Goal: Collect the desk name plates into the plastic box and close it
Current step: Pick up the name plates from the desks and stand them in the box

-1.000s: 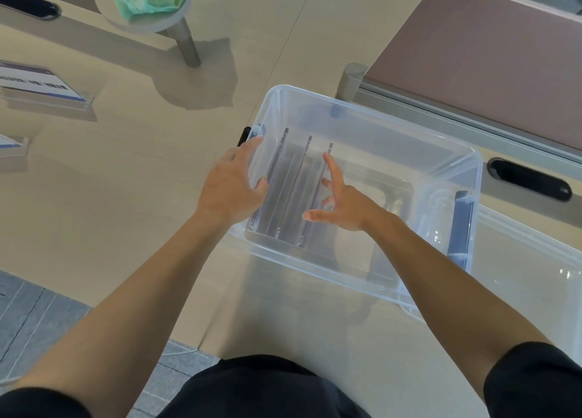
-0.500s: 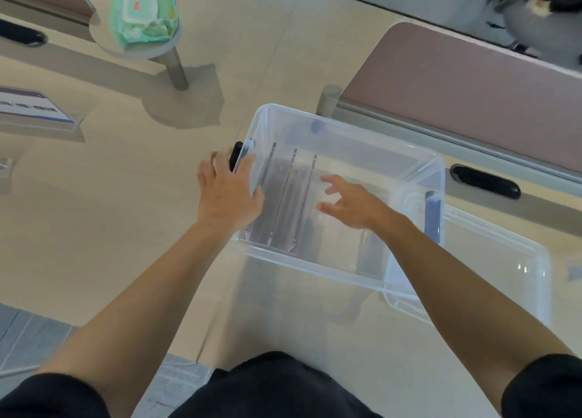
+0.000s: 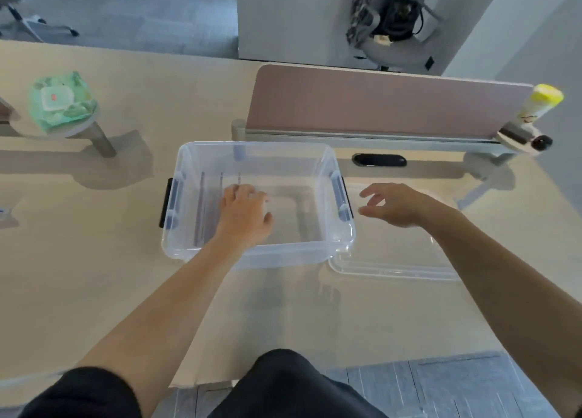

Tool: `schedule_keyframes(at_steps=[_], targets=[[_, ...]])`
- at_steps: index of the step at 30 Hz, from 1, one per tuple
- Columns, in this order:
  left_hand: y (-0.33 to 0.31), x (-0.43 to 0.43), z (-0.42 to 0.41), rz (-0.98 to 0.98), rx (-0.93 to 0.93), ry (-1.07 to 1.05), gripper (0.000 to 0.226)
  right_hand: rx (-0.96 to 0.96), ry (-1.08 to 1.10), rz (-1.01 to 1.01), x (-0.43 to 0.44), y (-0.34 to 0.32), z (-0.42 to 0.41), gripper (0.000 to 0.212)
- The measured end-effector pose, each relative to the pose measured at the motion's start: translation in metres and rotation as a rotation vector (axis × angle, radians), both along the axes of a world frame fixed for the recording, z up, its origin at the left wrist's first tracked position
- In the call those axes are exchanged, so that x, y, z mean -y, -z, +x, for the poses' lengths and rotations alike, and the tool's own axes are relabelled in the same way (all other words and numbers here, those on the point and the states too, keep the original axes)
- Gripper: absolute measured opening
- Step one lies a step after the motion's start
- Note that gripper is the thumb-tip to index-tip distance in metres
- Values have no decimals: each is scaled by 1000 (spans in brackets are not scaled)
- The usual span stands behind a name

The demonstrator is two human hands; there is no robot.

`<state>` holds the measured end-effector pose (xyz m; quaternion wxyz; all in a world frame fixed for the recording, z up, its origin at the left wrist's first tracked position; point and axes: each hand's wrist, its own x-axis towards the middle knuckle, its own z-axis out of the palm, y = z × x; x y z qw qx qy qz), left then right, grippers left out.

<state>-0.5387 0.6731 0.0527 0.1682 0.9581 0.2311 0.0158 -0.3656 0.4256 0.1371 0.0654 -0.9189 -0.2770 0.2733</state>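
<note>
Two bare forearms reach out over a pale table (image 3: 78, 260) from a person in dark short sleeves. The left hand (image 3: 244, 216) rests palm-down inside the clear plastic box (image 3: 324, 171), fingers loosely spread and holding nothing, its fingertips at the name plates (image 3: 211, 203). Three of these clear plates (counted by their dark upper edges) stand on edge side by side in the box's left half. The right hand (image 3: 398, 205) hovers open, fingers apart, over the single transparent lid (image 3: 393, 260), which lies flat on the table just to the right of the box, touching its near right corner. The box carries two dark latch handles, one at each short end.

Half a second earlier the left hand gripped the box's left rim from outside and the right hand was inside the box; now the left is in the box and the right has come out over the lid. The view has also lifted.

Farther back stand one pink divider panel (image 3: 378, 102), one green wipes pack (image 3: 61, 101) on a small round stand, and one yellow-capped bottle (image 3: 540, 105) at the panel's right end.
</note>
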Motion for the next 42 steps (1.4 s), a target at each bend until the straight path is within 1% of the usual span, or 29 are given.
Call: schedule_keyframes(at_steps=[5,9,14,17,19,23,26,34,37,42], targets=[[-19,101,37,-78,-3,199,39,39,133,60,122,1,-6,47],[-31,195,58,-125,-76,302,41,89,264,77,231,1,-9,45],[-38,293,84,-145,-103,339,42,136,400,161,350,7,-7,40],[-46,340,100,-154,-87,345,42,181,483,234,402,9,-2,37],[-52,367,112,-144,-78,354,42,187,507,247,429,10,4,37],[-54,404,138,-121,-71,365,41,212,527,259,463,12,30,39],[-52,421,166,-139,-82,367,41,223,533,251,479,13,56,40],[-24,449,281,-282,8,288,39,218,521,158,497,19,153,41],[-11,455,317,-325,-16,269,43,185,492,99,499,20,193,41],[8,457,353,-417,-78,212,59,151,445,100,494,20,251,43]])
